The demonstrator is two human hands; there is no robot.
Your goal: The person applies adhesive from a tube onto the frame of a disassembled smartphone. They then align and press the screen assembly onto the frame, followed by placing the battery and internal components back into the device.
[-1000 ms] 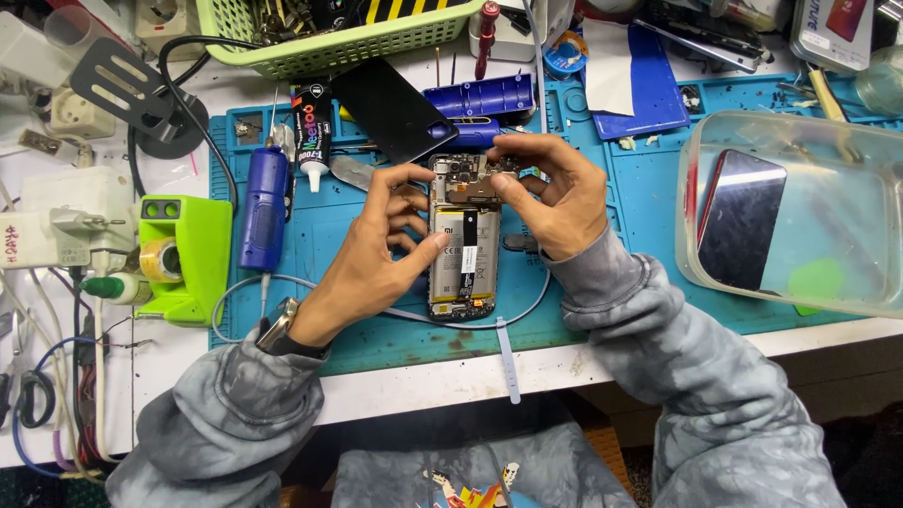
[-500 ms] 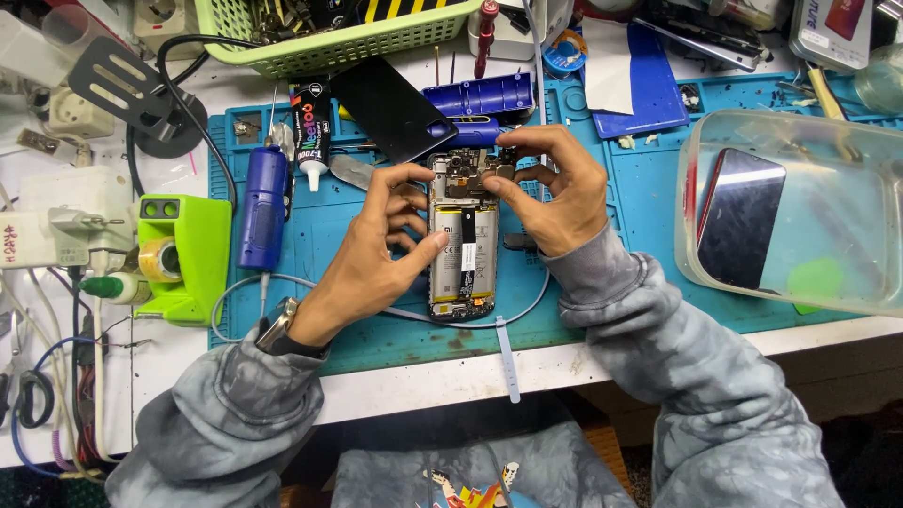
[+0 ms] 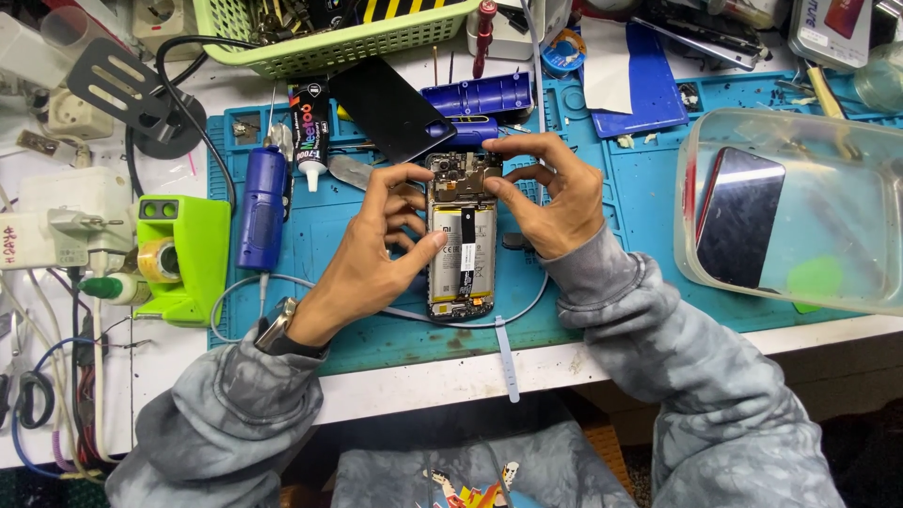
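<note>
Both hands (image 3: pixel 376 249) (image 3: pixel 546 193) grip opened phone (image 3: pixel 459 246) with white-labelled battery.

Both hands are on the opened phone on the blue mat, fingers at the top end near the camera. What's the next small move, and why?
Probably a gentle press or lift at the top board of the opened black smartphone. The right hand pinches that top edge, while the left hand braces the phone's side with its thumb beside the battery. No tool is in either hand, so only fingertip work is set up. Whether the board is seated cannot be told.
</note>
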